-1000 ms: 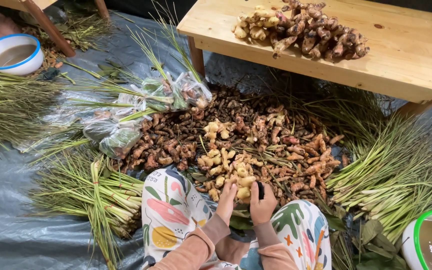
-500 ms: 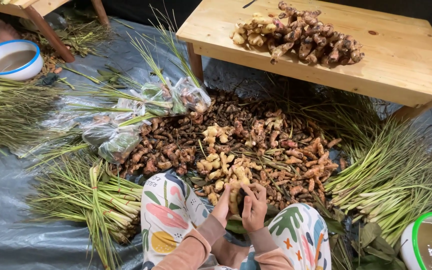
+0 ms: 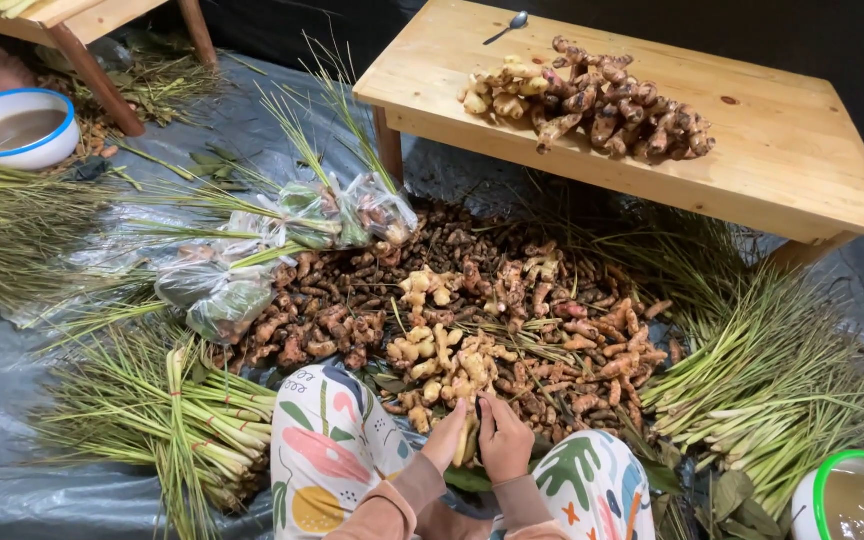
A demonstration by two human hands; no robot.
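My left hand [image 3: 444, 437] and my right hand [image 3: 505, 441] meet low in the head view, between my knees in flowered trousers. Together they grip a pale yellow ginger root [image 3: 468, 440] that stands upright between the palms. A small dark thing, perhaps a knife, shows at the top of the right hand. Just beyond the hands lies a wide heap of brown and yellow roots [image 3: 472, 310] on a grey plastic sheet [image 3: 12, 400].
A low wooden table [image 3: 772, 130] at the back carries a pile of ginger [image 3: 592, 100] and a spoon [image 3: 505, 28]. Lemongrass bundles lie left [image 3: 172, 400] and right [image 3: 772, 370]. Plastic bags [image 3: 252, 260] sit left of the heap. Bowls of brown water stand far left [image 3: 14, 128] and bottom right [image 3: 857, 500].
The hands have drawn closer together around the root and dropped slightly towards me. The camera has tilted, so the table sits lower in view.
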